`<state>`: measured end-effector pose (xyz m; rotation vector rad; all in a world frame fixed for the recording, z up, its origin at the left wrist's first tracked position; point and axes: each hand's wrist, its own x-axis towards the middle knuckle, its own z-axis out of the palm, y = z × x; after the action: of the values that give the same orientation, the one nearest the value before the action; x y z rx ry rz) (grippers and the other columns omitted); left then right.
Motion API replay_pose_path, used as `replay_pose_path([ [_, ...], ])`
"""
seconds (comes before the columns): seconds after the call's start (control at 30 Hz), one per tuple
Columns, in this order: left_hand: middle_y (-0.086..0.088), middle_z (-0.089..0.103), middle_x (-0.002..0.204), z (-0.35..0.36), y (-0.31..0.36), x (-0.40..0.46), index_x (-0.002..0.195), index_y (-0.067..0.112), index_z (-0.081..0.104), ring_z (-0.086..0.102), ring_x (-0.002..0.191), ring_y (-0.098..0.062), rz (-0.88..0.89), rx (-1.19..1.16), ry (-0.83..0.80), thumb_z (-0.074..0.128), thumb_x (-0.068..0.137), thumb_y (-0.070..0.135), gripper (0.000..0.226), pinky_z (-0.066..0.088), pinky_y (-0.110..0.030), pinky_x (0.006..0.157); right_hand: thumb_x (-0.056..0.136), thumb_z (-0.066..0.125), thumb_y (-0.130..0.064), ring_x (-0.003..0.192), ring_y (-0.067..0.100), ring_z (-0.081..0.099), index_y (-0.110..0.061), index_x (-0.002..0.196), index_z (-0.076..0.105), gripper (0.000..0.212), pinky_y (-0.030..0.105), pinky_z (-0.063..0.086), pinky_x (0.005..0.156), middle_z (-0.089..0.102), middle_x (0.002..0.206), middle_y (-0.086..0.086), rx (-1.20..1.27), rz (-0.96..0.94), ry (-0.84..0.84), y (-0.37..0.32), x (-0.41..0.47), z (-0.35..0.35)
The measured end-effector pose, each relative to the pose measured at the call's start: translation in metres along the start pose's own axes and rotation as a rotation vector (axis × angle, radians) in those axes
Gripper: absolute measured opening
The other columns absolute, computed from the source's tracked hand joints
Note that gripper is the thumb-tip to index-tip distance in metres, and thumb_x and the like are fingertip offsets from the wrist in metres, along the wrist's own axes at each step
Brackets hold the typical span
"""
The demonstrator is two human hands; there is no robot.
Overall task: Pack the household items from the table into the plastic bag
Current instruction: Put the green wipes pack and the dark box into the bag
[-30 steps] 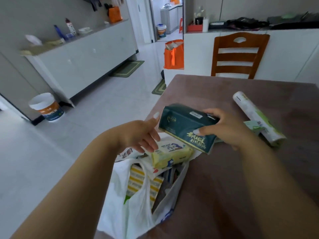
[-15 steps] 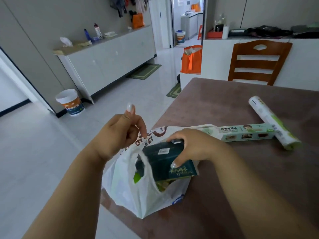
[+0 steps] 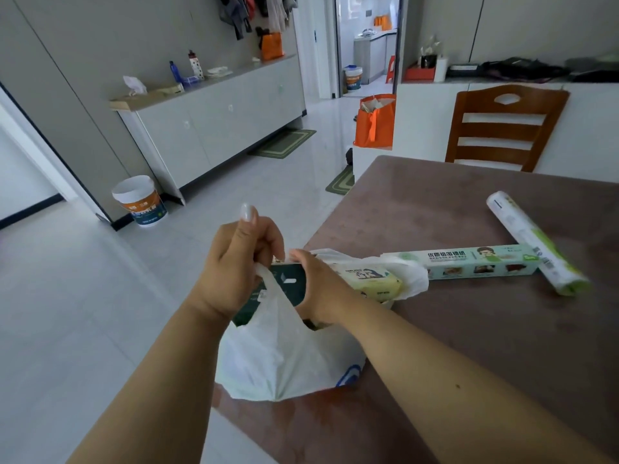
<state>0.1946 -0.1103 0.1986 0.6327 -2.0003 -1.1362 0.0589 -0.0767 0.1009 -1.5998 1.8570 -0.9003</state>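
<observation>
A white plastic bag [image 3: 281, 360] stands at the left edge of the brown table [image 3: 469, 329]. My left hand [image 3: 234, 272] pinches the bag's handle and holds it up. My right hand [image 3: 318, 289] grips a dark green tissue pack [image 3: 288, 279], which sits partly inside the bag's mouth. A yellow wipes pack [image 3: 371, 279] pokes out of the bag on the right. On the table lie a long light-green foil box [image 3: 475, 262] and a white-green roll [image 3: 532, 242].
A wooden chair [image 3: 502, 128] stands at the table's far side. An orange bag [image 3: 375, 122] sits on a low ledge beyond the table corner. A bucket [image 3: 140, 200] stands on the tiled floor to the left, by a long white cabinet [image 3: 214, 122].
My right hand has carried the green tissue pack from above the table down into the bag. My left hand closed on the bag's handle and lifted it.
</observation>
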Motion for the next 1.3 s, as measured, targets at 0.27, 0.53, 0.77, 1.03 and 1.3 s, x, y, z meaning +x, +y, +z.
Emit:
replay_pose_path([
  [0.27,-0.007,0.060,0.055,0.009,-0.007,0.022,0.070,0.004,0.064,0.054,0.051,-0.015,-0.045,0.034,-0.155,0.015,0.086,0.064,0.079,0.045,-0.020,0.053,0.077,0.070,-0.051,0.134,0.015,0.043,-0.035,0.132,0.043,0.063,0.042,0.037,0.112,0.048,0.143,-0.012,0.295,0.119,0.056,0.039,-0.010,-0.038],
  [0.53,-0.014,0.069,0.072,0.067,0.044,0.109,0.081,0.005,0.067,0.062,0.064,-0.020,0.055,0.244,-0.444,0.023,0.090,0.058,0.069,0.049,-0.030,0.065,0.085,0.068,-0.029,0.091,0.011,0.062,-0.022,0.096,0.063,0.014,0.027,0.048,0.082,0.064,0.089,-0.013,0.344,0.214,0.514,0.066,-0.024,-0.087],
  [0.77,-0.003,0.067,0.084,0.183,0.044,0.168,0.080,0.020,0.063,0.062,0.079,-0.017,0.052,0.520,-0.694,0.025,0.094,0.059,0.056,0.048,-0.033,0.082,0.084,0.066,-0.024,0.083,0.016,0.060,-0.019,0.087,0.061,0.007,0.027,0.043,0.075,0.063,0.083,-0.005,0.272,0.443,0.821,0.137,-0.054,-0.155],
  [1.03,-0.008,0.062,0.108,0.307,-0.032,0.202,0.100,0.010,0.064,0.057,0.100,-0.026,0.017,0.802,-0.936,0.055,0.091,0.045,0.038,0.045,-0.038,0.093,0.086,0.062,-0.027,0.090,0.024,0.061,-0.016,0.102,0.062,0.019,0.027,0.042,0.072,0.067,0.103,0.004,0.101,0.737,0.941,0.228,-0.078,-0.239],
  [1.3,-0.007,0.056,0.130,0.367,-0.093,0.199,0.129,0.012,0.050,0.054,0.115,-0.024,-0.034,0.919,-1.013,0.071,0.077,0.048,0.066,0.044,-0.034,0.095,0.082,0.064,-0.035,0.102,0.026,0.061,-0.013,0.120,0.054,0.045,0.028,0.043,0.073,0.063,0.117,0.006,-0.091,0.945,0.753,0.314,-0.064,-0.273],
])
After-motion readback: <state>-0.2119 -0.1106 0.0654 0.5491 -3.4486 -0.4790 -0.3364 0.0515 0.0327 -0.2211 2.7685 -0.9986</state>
